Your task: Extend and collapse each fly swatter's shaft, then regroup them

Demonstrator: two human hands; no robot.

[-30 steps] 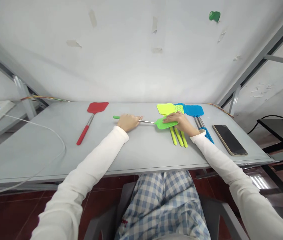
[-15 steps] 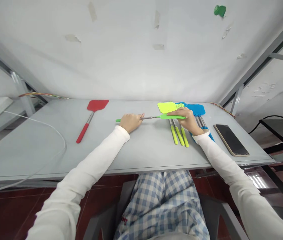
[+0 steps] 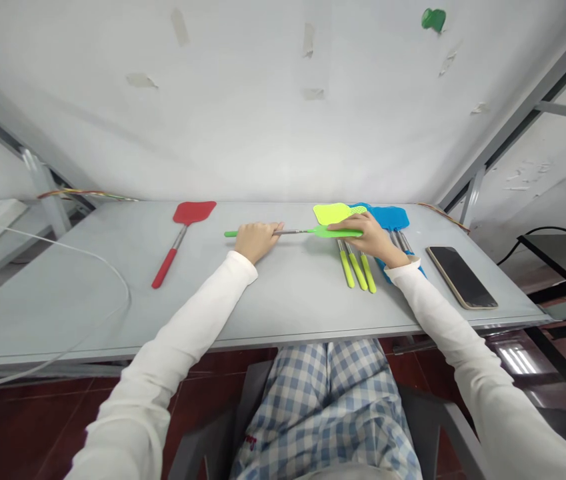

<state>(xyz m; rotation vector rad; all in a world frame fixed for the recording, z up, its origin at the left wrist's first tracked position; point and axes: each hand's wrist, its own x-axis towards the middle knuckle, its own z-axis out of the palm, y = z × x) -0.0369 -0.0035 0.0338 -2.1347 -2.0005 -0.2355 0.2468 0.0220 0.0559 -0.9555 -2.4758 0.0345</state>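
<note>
A green fly swatter (image 3: 321, 231) is held sideways above the table between both hands. My left hand (image 3: 257, 241) is closed around its handle, whose green end sticks out to the left. My right hand (image 3: 370, 237) grips the green paddle at the other end. Under and beside the right hand lie several yellow-green fly swatters (image 3: 331, 213), handles toward me. Partly hidden by my right hand and wrist, several blue fly swatters (image 3: 391, 217) lie just to the right. Well to the left of my left hand rests a red fly swatter (image 3: 194, 212).
On the right part of the grey table (image 3: 283, 300) lies a phone (image 3: 461, 277). A white cable (image 3: 123, 283) curves over the table's left side. Behind stands a white wall (image 3: 243, 133) with tape scraps, and coloured wires (image 3: 87, 193) run along the back left.
Both hands and the green fly swatter have shifted slightly left. The paddle's face now shows a little more broadly. The other fly swatters lie where they were.
</note>
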